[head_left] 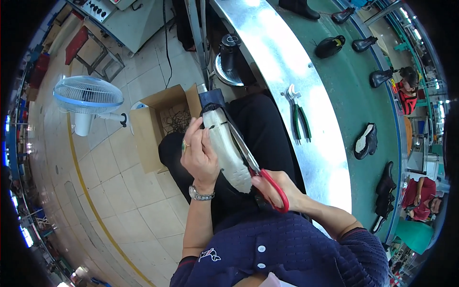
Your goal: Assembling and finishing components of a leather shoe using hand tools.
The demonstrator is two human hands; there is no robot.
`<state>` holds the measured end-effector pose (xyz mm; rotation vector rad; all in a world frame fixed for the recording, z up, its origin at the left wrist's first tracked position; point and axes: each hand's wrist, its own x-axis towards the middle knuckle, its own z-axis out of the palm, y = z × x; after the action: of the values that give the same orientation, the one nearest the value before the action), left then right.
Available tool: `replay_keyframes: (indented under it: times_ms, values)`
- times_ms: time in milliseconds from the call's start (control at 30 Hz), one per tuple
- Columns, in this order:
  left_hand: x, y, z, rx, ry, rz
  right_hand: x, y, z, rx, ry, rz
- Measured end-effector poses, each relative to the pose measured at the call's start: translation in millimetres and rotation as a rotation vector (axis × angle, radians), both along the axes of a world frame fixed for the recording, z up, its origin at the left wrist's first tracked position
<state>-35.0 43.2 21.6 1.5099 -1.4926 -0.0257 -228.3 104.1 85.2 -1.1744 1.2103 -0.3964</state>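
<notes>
Across my lap lies a shoe (pixel 224 143), its pale underside turned up and black upper material showing along its edges. My right hand (pixel 272 189) grips scissors (pixel 272 187) by their red handles. Their blades lie along the shoe's right edge, pointing toward its far end. My left hand (pixel 198 155) is at the shoe's left side, with fingers curled and thumb tip near them. Whatever the left fingers pinch, if anything, is too small to make out. A dark blue block (pixel 212 97) sits at the shoe's far end.
Left of my knee stands a cardboard box (pixel 148 138) holding tangled black strips, with a blue fan (pixel 88 95) beyond it. Green-handled pincers (pixel 299 115) lie on the metal bench (pixel 330 177) at right. Past it, several dark shoes (pixel 366 141) rest on a green conveyor (pixel 344 95); people are farther off.
</notes>
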Motion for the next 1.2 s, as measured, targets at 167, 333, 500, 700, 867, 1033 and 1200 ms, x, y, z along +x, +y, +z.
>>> replay_keyframes:
  times_ms: [167,333,500,700,867,1033,1200]
  values:
    - [1,0,8,-0.003,-0.049,0.042,-55,1,1,0.135,0.06,-0.282]
    - [2,3,6,0.149,0.368,0.012,-116,-32,-46,-0.298,0.773,-0.446]
    - [13,2,61,-0.327,0.444,-0.019,-173,-38,-90,-0.446,1.122,-0.436]
    - [67,-27,91,-0.509,0.104,0.117,-153,-62,-102,-0.772,0.98,-0.406]
    - [154,-24,-29,0.258,-0.346,0.258,-103,-83,-99,-0.75,0.927,-0.27]
    - [179,-10,-118,0.452,-0.423,0.242,-88,-88,-101,-0.826,0.87,-0.229]
    - [69,-32,3,0.279,-0.085,-0.09,-70,-86,-44,-1.073,0.749,0.131]
